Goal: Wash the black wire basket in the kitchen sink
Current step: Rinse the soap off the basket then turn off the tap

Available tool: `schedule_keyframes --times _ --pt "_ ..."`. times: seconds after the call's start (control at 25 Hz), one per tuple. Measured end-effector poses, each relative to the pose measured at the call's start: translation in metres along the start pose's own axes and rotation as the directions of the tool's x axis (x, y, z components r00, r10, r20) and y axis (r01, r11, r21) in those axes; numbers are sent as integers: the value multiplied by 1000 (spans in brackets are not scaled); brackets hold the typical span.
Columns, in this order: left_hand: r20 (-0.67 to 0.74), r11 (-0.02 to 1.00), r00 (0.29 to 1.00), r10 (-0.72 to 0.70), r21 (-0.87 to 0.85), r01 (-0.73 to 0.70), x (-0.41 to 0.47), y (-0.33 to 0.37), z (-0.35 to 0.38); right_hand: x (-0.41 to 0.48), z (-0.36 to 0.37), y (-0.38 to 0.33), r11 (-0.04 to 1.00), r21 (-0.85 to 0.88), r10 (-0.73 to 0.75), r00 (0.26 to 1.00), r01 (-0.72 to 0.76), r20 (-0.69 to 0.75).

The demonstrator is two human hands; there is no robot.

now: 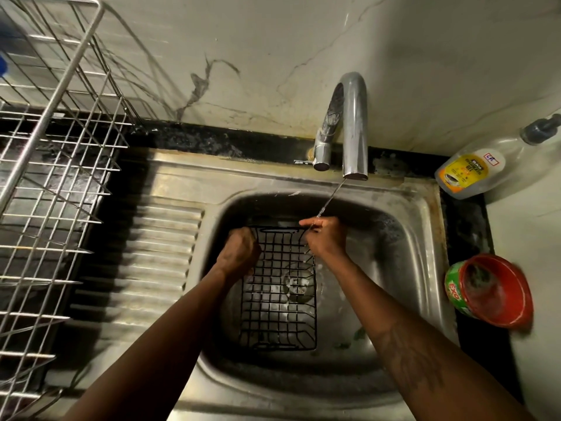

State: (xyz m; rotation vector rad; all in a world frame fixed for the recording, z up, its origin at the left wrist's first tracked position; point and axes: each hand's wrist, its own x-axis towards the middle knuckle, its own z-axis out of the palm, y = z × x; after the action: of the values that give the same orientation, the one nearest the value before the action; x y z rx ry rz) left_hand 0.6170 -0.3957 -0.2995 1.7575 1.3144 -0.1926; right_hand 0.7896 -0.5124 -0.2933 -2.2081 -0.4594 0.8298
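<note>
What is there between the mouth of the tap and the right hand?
A thin stream of water runs from the tap down onto the right hand, nothing else; the head view shows it.

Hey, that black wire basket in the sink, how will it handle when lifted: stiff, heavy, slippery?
Probably stiff: the basket holds its grid shape while the left hand grips one side. Likely light, being thin wire and mostly gaps. Possibly slippery, since water from the tap runs onto the right hand at its rim.

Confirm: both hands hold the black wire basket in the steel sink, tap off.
No: in the head view the curved chrome tap runs a thin stream. Left hand and right hand hold the black wire basket in the steel sink.
</note>
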Motion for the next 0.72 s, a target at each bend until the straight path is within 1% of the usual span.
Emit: schedule_keyframes --times 0.04,0.12,0.16,0.2,0.24,0.28,0.32,0.36,0.4,0.44,0.48,0.56,0.64,0.68,0.72 --pt "11 1000 1000 8 9 -8 3 -2 3 1 -2 -2 997 70 45 999 -44 -19" --pt "6 998 1000 8 -59 -8 4 2 8 0 -3 -4 987 154 59 994 -45 -88" --pt "5 996 1000 24 -91 -23 1 8 9 -4 -3 -4 990 144 16 991 4 -132" --pt "14 994 999 35 -102 -34 -1 14 11 -9 -3 -4 992 83 -77 978 94 -194" --pt "14 994 998 57 -93 -55 -1 19 12 -14 -2 -1 980 -1 -194 945 200 -262" --pt "-16 994 996 85 -72 -86 2 23 15 -17 1 5 952 -88 -307 906 294 -291" --pt "-51 993 994 101 -60 -104 2 30 14 -18 3 12 925 -115 -381 884 363 -269" --pt "-77 991 988 131 -29 -133 4 34 14 -17 6 19 933 -80 -360 910 351 -205" --pt "-101 982 977 187 41 -183 6 39 15 -14 8 23 968 -8 -250 963 250 -103" --pt "-105 967 965 242 109 -231 9 41 19 -7 11 28 994 57 -99 995 98 20" --pt "-105 942 944 313 158 -295 9 45 21 0 12 32 998 64 22 997 -27 79" --pt "-91 908 911 403 168 -384 12 52 24 17 8 42 983 76 158 983 -165 93" --pt "-46 882 898 438 219 -418 18 63 25 24 5 45 947 198 233 965 -253 122" --pt "-24 855 881 473 254 -452 21 68 25 23 6 46 921 240 261 944 -306 202" --pt "7 830 866 501 280 -482 24 73 25 17 8 47 900 234 277 897 -368 344"
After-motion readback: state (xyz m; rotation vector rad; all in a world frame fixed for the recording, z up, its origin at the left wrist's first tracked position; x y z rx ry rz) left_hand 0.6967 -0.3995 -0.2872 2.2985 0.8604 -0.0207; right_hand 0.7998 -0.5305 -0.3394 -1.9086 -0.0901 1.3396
